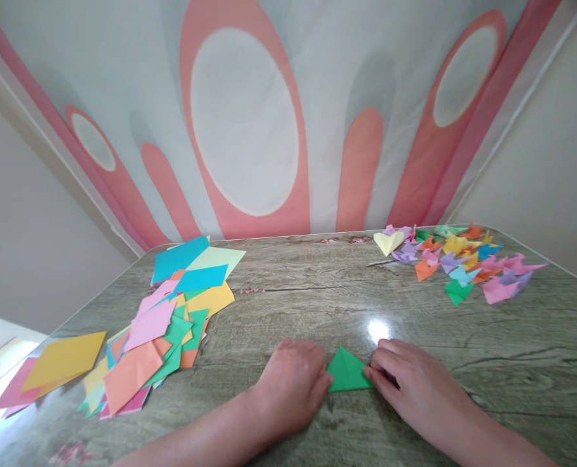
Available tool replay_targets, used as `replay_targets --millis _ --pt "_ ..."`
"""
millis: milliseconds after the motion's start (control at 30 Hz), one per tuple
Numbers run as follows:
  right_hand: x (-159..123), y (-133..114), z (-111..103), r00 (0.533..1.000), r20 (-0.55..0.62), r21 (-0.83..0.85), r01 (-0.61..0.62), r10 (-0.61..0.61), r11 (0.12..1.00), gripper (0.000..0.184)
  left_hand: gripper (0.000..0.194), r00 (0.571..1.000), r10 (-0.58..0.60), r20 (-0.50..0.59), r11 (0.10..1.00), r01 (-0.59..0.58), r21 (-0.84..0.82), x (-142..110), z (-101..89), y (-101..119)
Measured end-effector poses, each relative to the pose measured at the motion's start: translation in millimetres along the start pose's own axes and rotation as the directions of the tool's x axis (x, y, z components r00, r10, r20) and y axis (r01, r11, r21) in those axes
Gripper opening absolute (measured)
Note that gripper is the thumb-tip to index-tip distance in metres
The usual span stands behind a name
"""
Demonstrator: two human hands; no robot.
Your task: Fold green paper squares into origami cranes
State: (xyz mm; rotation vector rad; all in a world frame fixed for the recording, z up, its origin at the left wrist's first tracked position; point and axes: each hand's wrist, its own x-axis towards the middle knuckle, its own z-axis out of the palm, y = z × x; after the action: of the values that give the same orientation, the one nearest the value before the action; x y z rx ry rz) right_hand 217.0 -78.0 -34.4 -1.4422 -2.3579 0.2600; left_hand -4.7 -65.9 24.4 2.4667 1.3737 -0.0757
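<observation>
A green sheet of origami paper (349, 373), folded into a triangle with its point facing away from me, lies on the wooden table near the front. My left hand (295, 383) is closed at the triangle's left corner, its thumb along the paper's edge. At the right corner, my right hand (402, 373) pinches the paper between thumb and curled fingers. Both hands rest low on the tabletop, and they cover the two side corners.
Loose coloured paper sheets (149, 324) are spread in a pile on the left, with yellow and pink sheets (64, 363) nearer the left edge. Several folded paper figures (458, 259) cluster at the back right of the wood-grain table (298, 279). A patterned wall covering (327, 84) rises behind.
</observation>
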Motion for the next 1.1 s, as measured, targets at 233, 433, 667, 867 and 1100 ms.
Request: replay_targets --millis 233,433,667,867,1100 --pt "0.9 -0.5 0.3 1.000 -0.014 0.002 0.002 -0.002 1.000 0.023 0.047 0.935 0.355 -0.005 0.935 -0.355 0.005 0.5 -1.4 -7.0" --pt "0.0 -6.0 -2.9 0.996 -0.086 0.053 -0.002 0.007 0.999 0.022 0.049 0.919 0.393 0.002 0.919 -0.393 0.032 -0.8 -0.7 -8.9" --pt "-2.8 -26.2 -5.8 0.925 -0.177 0.059 0.350 -0.336 0.935 0.023 0.041 0.922 0.388 -0.015 0.920 -0.386 0.075 -1.9 -0.2 -7.7" --pt "-3.4 -22.8 5.2 0.905 -0.098 -0.015 0.415 -0.415 0.910 0.013 0.042 0.925 0.380 -0.020 0.923 -0.378 0.078 -2.1 2.9 -10.1" --pt "-3.7 -16.0 2.5 0.909 -0.013 -0.057 0.416 -0.417 0.908 0.009 0.040 0.919 0.394 -0.023 0.918 -0.391 0.069 -3.4 4.2 -11.7"
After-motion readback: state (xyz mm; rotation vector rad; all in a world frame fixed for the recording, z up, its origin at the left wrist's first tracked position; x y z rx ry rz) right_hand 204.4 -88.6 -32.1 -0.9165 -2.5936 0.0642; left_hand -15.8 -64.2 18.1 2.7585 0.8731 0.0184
